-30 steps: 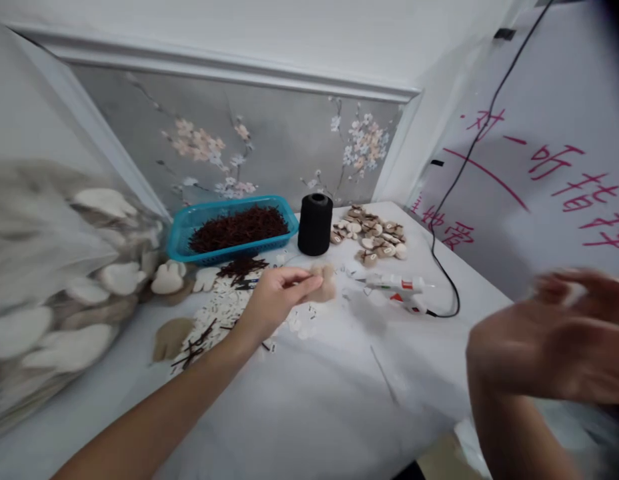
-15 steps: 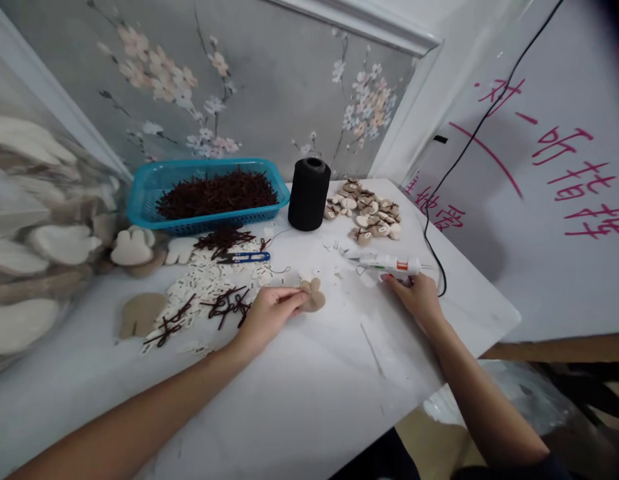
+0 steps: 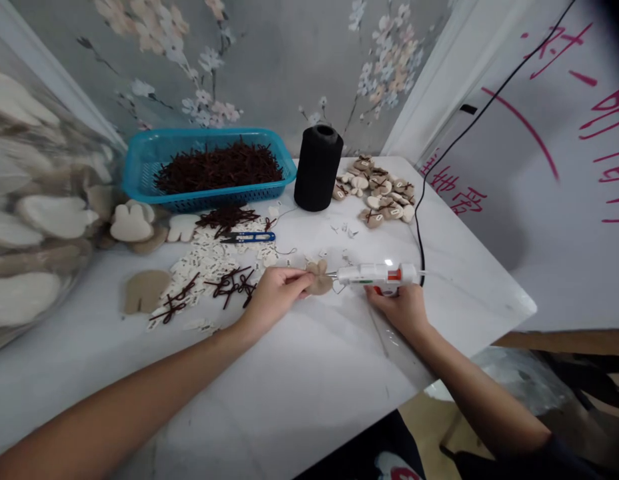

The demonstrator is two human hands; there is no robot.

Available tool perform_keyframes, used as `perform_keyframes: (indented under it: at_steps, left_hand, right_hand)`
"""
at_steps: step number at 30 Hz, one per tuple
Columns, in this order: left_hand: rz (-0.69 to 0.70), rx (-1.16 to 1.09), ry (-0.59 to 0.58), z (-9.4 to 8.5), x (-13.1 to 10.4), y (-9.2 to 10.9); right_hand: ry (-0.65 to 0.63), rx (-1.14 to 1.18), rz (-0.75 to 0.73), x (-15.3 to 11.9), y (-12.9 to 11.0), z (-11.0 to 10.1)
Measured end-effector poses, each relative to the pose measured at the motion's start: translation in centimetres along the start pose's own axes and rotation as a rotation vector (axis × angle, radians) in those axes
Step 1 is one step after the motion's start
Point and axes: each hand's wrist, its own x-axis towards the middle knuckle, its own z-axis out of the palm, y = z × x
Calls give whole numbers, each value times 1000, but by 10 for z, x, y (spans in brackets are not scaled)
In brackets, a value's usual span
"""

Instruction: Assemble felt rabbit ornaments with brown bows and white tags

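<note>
Between thumb and fingers, my left hand (image 3: pixel 282 293) pinches a small beige bunny-shaped felt piece (image 3: pixel 320 280) just above the table. My right hand (image 3: pixel 403 308) is closed around the handle of a white glue gun (image 3: pixel 369 274), whose metal tip meets or nearly meets the felt piece. Left of my left hand lie dark brown bows (image 3: pixel 233 285) and a spread of small white labels (image 3: pixel 189 267). Blue-handled thread snips (image 3: pixel 249 237) rest on the labels.
A blue basket (image 3: pixel 209 198) of brown bows stands at the back, beside a black thread cone (image 3: pixel 318 170). Finished-looking felt pieces (image 3: pixel 382 190) are heaped back right. A black cord (image 3: pixel 420 233) crosses the right side. A clear bag (image 3: pixel 39 220) of felt shapes fills the left.
My right hand has brought the glue gun leftward, so its tip is now at the felt piece. My left hand still pinches that piece. The camera view has shifted slightly.
</note>
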Motion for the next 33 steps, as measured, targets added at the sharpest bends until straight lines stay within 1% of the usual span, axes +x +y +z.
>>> perform_keyframes:
  at_steps: [5,14,21,33]
  left_hand:
    - [-6,-12,-13,1,-1,0]
    - [21,-4,-20,0,-1,-2]
    - [-23,-48,-18,1,0,-1]
    - [-22,-82,-3,2,0,0]
  right_hand:
    - [-23,-28,-15,-2,2,0]
    - [-45,-40,9,-2,2,0]
    - [-10,-70,-14,-1,4,0]
    - [-6,-85,-18,0,5,-1]
